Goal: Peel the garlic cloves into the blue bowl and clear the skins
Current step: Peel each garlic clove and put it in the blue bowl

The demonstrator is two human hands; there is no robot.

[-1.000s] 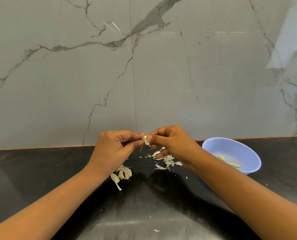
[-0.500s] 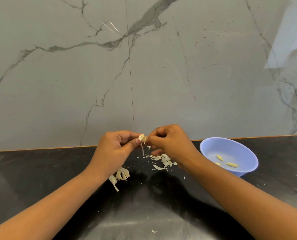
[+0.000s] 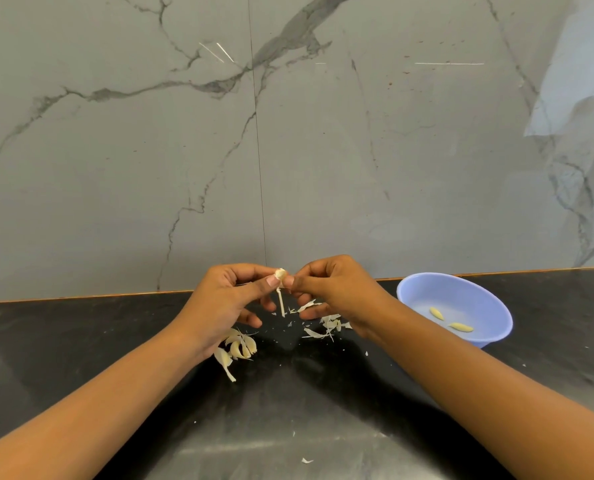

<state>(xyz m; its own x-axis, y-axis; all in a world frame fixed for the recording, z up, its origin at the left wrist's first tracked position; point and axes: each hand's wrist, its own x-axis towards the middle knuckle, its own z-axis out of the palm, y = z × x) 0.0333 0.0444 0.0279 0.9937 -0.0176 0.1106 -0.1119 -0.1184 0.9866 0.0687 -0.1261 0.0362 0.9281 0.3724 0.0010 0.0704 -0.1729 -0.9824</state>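
Note:
My left hand (image 3: 231,299) and my right hand (image 3: 333,289) meet above the black counter, both pinching one small garlic clove (image 3: 280,274) between thumb and fingertips. A thin strip of skin (image 3: 281,303) hangs down from the clove. Unpeeled cloves (image 3: 240,346) lie in a small heap under my left wrist. Loose skins (image 3: 325,325) are scattered beneath my right hand. The blue bowl (image 3: 427,289) stands to the right with two peeled cloves (image 3: 449,320) inside.
The black counter (image 3: 81,341) runs up to a grey marble wall (image 3: 184,150) just behind my hands. Tiny skin flakes dot the counter, one (image 3: 306,460) near the front edge.
A strip of skin has come away from the clove and now hangs lower. Both hands stay together at the same spot.

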